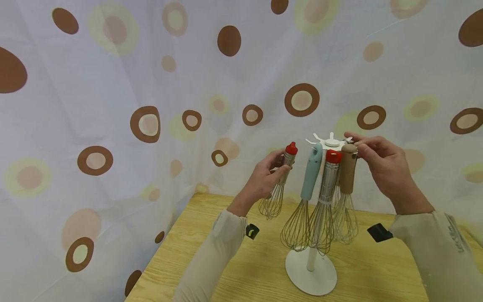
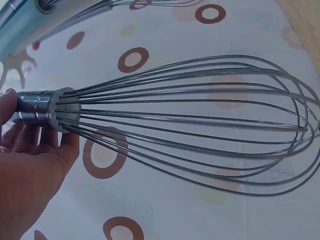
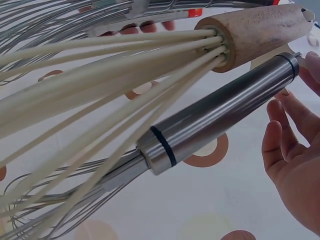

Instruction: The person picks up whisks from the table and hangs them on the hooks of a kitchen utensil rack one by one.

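Observation:
My left hand (image 1: 266, 174) grips the metal handle of a red-capped whisk (image 1: 289, 157), its wire loops hanging down, left of the white stand (image 1: 316, 277). Those loops fill the left wrist view, with the thumb and fingers of the left hand (image 2: 30, 165) around the handle. At the stand's top right is my right hand (image 1: 388, 167). In the right wrist view its thumb and forefinger pinch the end of a steel-handled whisk (image 3: 225, 110). Beside that hangs a wooden-handled whisk (image 1: 348, 170); in the head view it mostly hides the steel-handled one.
A light blue whisk (image 1: 311, 174) and another red-capped whisk (image 1: 330, 180) hang from the stand's hooked white top (image 1: 332, 143). The round base stands on a wood-grain table (image 1: 256, 268). Behind rises a spotted cloth (image 1: 241, 84).

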Available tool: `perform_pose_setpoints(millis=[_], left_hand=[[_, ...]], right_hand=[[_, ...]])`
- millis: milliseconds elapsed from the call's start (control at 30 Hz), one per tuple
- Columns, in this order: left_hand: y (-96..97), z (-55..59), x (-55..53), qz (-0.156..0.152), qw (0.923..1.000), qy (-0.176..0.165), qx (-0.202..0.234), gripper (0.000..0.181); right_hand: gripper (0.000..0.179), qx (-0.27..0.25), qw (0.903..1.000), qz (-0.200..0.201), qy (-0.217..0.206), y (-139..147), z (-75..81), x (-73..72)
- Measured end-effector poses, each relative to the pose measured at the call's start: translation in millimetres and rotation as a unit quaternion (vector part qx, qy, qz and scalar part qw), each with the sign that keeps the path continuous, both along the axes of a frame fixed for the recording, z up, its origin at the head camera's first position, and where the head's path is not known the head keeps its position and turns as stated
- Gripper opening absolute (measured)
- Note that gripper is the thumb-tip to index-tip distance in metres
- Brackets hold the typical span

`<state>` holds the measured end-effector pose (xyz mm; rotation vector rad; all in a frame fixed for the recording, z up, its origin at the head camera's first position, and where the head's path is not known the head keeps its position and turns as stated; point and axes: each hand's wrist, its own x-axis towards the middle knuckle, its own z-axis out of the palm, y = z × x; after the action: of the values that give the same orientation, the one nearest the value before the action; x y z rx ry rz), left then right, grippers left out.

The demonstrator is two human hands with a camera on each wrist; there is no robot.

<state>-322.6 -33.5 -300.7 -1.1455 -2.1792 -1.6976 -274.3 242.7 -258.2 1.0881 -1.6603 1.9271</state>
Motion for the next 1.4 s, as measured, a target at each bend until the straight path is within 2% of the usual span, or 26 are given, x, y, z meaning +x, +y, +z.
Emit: perform_pose_setpoints(millis=[200, 433, 633, 867, 1100, 1267, 1300, 1400], left_hand=[[4.7, 8.5, 2.7, -0.014, 0.9999, -0.003, 0.007, 0.043], [7.3, 14.3, 5.7, -0.010, 0.9999, 0.006, 0.000, 0.045], [10.3, 17.5, 9.2, -0.014, 0.9998, 0.008, -0.009, 0.047], [17.4, 14.2, 7.9, -0.034, 0.9992, 0.013, -0.017, 0.045], [22.8, 8.0, 6.4, -0.055, 0.9980, 0.031, -0.001, 0.045], [25.0, 4.3, 7.3, -0.061, 0.9979, 0.020, -0.001, 0.046], [24.2, 6.5, 10.7, -0.063, 0.9979, 0.015, -0.004, 0.047], [23.8, 6.1, 11.8, -0.067, 0.9977, 0.009, -0.009, 0.047]], right_hand=[[0.023, 0.001, 1.0000, 0.009, 0.002, -1, -0.3, -1.2], [0.024, -0.006, 0.9996, 0.028, 0.002, -1, -1.8, -1.6], [0.024, -0.007, 0.9996, 0.027, 0.003, -2, -2.7, -0.3], [0.024, -0.012, 0.9995, 0.030, 0.002, -3, -2.1, 1.5], [0.024, -0.005, 0.9998, 0.018, -0.002, -1, -4.4, 2.9], [0.024, 0.001, 0.9999, 0.015, -0.002, 1, -6.7, 3.5], [0.023, 0.002, 1.0000, 0.009, -0.003, 2, -7.2, 3.9], [0.024, 0.003, 1.0000, 0.001, -0.003, 3, -8.8, 4.7]])
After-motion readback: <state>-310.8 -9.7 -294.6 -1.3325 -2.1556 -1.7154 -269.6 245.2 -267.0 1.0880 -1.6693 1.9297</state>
